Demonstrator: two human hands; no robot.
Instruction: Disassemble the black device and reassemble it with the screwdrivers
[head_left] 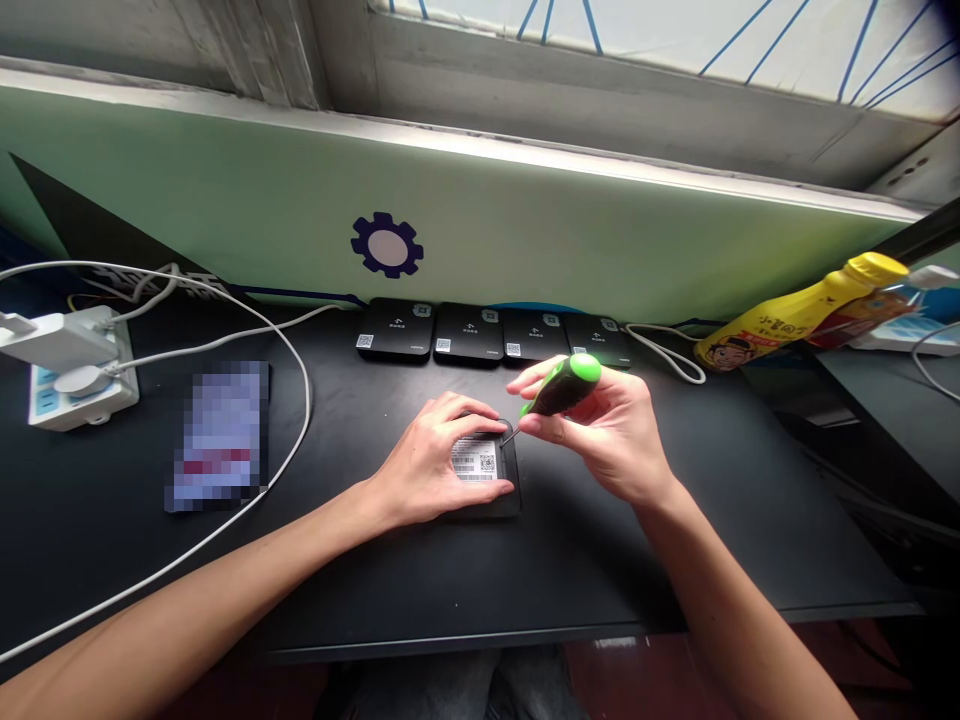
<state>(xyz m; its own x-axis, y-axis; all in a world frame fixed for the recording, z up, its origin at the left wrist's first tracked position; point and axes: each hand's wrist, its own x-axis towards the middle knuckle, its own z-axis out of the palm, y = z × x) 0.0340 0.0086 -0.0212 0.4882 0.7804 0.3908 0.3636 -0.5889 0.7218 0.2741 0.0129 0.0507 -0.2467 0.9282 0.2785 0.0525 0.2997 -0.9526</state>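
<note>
A black box-shaped device (510, 470) lies on the desk with a white printed label (477, 458) facing up. My left hand (442, 460) grips it from the left, thumb along the near side and fingers along the far side, covering much of it. In my right hand (615, 430) is a screwdriver (562, 385) with a green and black handle, held at a slant. Its thin metal shaft points down and left, and the tip meets the device near the label's right edge. Whether a screw sits there is too small to tell.
Several flat black devices (394, 330) stand in a row against the green partition (247, 190). At left are a white power strip (112, 395), a looping white cable (306, 400) and a blurred-out flat object (217, 435). A yellow bottle (795, 310) leans at the right.
</note>
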